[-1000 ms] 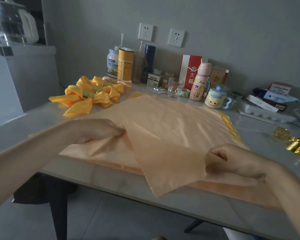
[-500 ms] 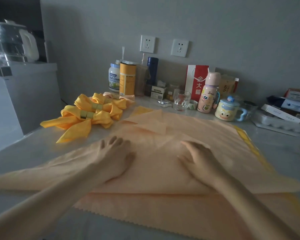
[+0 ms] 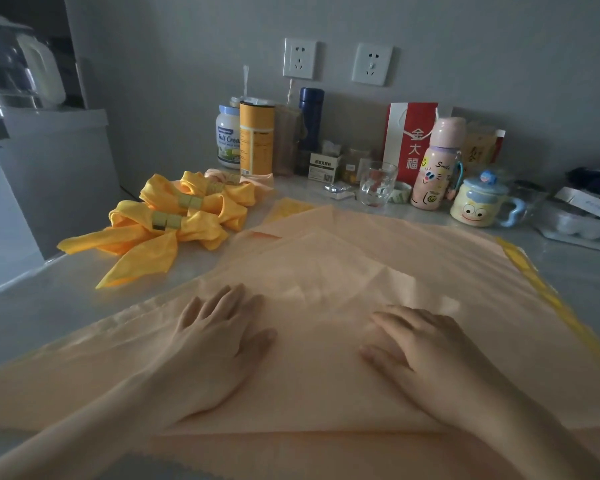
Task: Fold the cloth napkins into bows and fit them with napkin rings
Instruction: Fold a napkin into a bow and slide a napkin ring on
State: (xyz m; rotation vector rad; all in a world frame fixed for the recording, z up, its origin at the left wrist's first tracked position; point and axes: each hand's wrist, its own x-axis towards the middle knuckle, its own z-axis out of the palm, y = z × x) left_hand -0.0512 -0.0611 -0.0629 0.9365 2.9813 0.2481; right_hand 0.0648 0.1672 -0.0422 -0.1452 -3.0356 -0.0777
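A peach cloth napkin (image 3: 326, 271) lies folded into a triangle on top of more peach and yellow napkins spread on the grey table (image 3: 32, 313). My left hand (image 3: 215, 337) rests flat on the folded napkin, fingers spread. My right hand (image 3: 426, 348) lies flat on it too, a little to the right. Neither hand holds anything. At the left back sit finished yellow napkin bows (image 3: 174, 223), each cinched by a gold napkin ring (image 3: 166, 221).
Along the wall stand a milk powder jar (image 3: 228, 136), an orange canister (image 3: 256, 136), a blue flask (image 3: 310, 119), a glass (image 3: 377, 183), a pink bottle (image 3: 436, 164), a smiley mug (image 3: 478, 202) and boxes (image 3: 586, 202). A white cabinet (image 3: 49, 168) stands at the left.
A second ago both hands pinched the napkin's near corner and carried it over. The corner now lies folded away from me, and both hands have released it and press flat on the cloth.
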